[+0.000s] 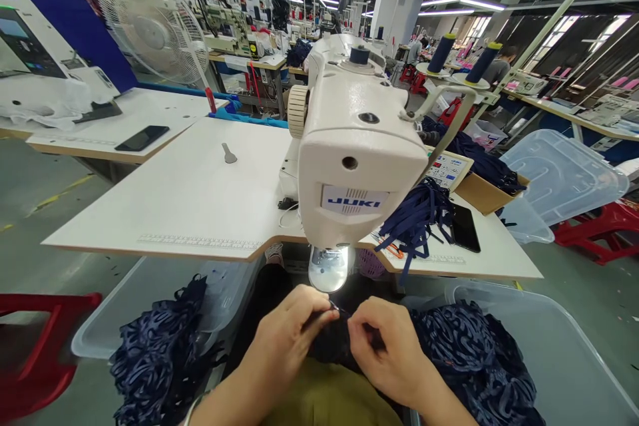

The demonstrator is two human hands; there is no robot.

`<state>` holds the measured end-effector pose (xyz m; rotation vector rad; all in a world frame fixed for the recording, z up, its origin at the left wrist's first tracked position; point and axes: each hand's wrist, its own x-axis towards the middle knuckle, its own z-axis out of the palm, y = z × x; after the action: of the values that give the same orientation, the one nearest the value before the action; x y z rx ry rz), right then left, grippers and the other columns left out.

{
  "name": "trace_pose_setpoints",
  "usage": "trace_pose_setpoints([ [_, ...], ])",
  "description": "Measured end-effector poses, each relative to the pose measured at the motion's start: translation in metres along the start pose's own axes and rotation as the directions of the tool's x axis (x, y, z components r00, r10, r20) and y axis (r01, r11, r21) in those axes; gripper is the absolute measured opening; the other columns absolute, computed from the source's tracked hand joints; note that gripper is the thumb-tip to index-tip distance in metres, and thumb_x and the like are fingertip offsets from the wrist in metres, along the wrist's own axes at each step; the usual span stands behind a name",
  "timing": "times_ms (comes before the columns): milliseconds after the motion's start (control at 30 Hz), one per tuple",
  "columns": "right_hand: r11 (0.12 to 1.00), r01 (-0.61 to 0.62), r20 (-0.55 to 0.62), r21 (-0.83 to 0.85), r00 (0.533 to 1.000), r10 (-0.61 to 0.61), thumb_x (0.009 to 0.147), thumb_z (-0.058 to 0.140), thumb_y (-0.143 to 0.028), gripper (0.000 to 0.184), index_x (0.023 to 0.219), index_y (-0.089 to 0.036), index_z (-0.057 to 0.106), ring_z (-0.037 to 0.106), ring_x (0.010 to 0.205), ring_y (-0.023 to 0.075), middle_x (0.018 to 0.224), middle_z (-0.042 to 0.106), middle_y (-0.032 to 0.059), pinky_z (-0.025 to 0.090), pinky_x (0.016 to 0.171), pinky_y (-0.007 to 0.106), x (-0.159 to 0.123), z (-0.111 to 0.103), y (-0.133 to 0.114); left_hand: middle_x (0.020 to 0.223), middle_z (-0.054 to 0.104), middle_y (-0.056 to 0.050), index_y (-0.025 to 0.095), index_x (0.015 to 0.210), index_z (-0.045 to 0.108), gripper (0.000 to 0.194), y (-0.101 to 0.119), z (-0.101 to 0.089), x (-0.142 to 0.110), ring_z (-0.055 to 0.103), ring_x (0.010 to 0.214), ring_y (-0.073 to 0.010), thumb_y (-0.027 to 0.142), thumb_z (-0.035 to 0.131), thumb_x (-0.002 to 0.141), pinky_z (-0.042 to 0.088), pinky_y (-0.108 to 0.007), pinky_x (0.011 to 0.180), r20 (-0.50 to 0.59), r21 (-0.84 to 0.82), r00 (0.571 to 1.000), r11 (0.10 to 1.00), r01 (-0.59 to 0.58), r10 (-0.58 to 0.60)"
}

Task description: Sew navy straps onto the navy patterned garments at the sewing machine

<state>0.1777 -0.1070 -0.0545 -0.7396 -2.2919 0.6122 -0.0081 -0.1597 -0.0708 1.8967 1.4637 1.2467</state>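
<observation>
Just below the front of the white JUKI sewing machine (362, 146), my left hand (289, 329) pinches a thin dark strap (340, 310) between thumb and forefinger. My right hand (387, 349) is closed close beside it, with thumb and fingertip pressed together at the strap's other side. Most of the strap is hidden by my fingers and the dark background. A lit, rounded metal end (328, 267) of the machine is right above my fingertips. A bundle of navy straps (417, 216) hangs over the table edge to the right.
Clear plastic bins with heaped navy straps flank my lap, one heap at left (160, 346) and another at right (474, 353). On the white table (174, 193) lies a small flat metal piece (229, 154). A black phone (464, 228) rests right of the machine. Red stools stand at both sides.
</observation>
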Motion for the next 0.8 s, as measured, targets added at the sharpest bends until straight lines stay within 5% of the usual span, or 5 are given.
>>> trace_pose_setpoints([
  [233,0.993,0.002,-0.049,-0.119,0.999,-0.007,0.084,0.052,-0.011,0.010,0.084,-0.021,0.055,0.051,0.066,0.0124,0.069,0.057,-0.0022,0.038,0.062,0.025,0.016,-0.012,0.014,0.087,0.064,-0.001,0.019,0.084,0.060,0.020,0.007,-0.011,0.014,0.058,0.083,-0.0135,0.039,0.062,0.084,0.046,-0.022,0.077,0.320,-0.345,0.895,0.841,0.417,-0.312],
  [400,0.999,-0.030,-0.225,0.039,0.974,0.038,0.093,0.047,-0.018,0.015,0.096,-0.023,0.061,0.057,0.093,0.0164,0.094,0.064,0.0025,0.039,0.089,0.032,0.011,-0.005,0.018,0.084,0.063,-0.002,0.017,0.079,0.058,0.025,0.006,-0.009,0.015,0.059,0.081,-0.0149,0.040,0.067,0.079,0.047,-0.025,0.076,0.218,-0.420,0.882,0.776,0.471,-0.417],
  [600,0.793,-0.359,0.217,0.492,0.933,0.288,0.099,0.028,-0.046,0.045,0.096,-0.021,0.065,0.057,0.085,0.0171,0.092,0.064,0.0044,0.044,0.081,0.029,-0.001,0.019,0.007,0.076,0.063,0.000,0.018,0.075,0.058,0.026,0.007,0.002,0.013,0.059,0.072,-0.0134,0.041,0.069,0.076,0.049,-0.023,0.066,0.165,-0.441,0.896,0.781,0.442,-0.413],
  [700,0.592,-0.431,0.149,0.681,0.873,0.464,0.095,0.042,-0.047,0.035,0.089,-0.020,0.063,0.055,0.079,0.0145,0.084,0.060,0.0016,0.045,0.073,0.025,0.000,0.032,0.005,0.072,0.061,0.001,0.018,0.075,0.055,0.028,0.008,0.006,0.014,0.058,0.065,-0.0115,0.043,0.068,0.077,0.049,-0.021,0.060,0.176,-0.439,0.890,0.776,0.453,-0.420],
  [800,0.581,-0.397,-0.017,0.711,0.816,0.578,0.090,0.055,-0.040,0.023,0.080,-0.020,0.060,0.053,0.076,0.0122,0.078,0.056,-0.0010,0.043,0.070,0.021,0.001,0.039,0.003,0.068,0.056,0.003,0.018,0.076,0.056,0.028,0.009,0.009,0.015,0.054,0.058,-0.0098,0.044,0.066,0.079,0.048,-0.019,0.052,0.143,-0.386,0.893,0.807,0.447,-0.426],
])
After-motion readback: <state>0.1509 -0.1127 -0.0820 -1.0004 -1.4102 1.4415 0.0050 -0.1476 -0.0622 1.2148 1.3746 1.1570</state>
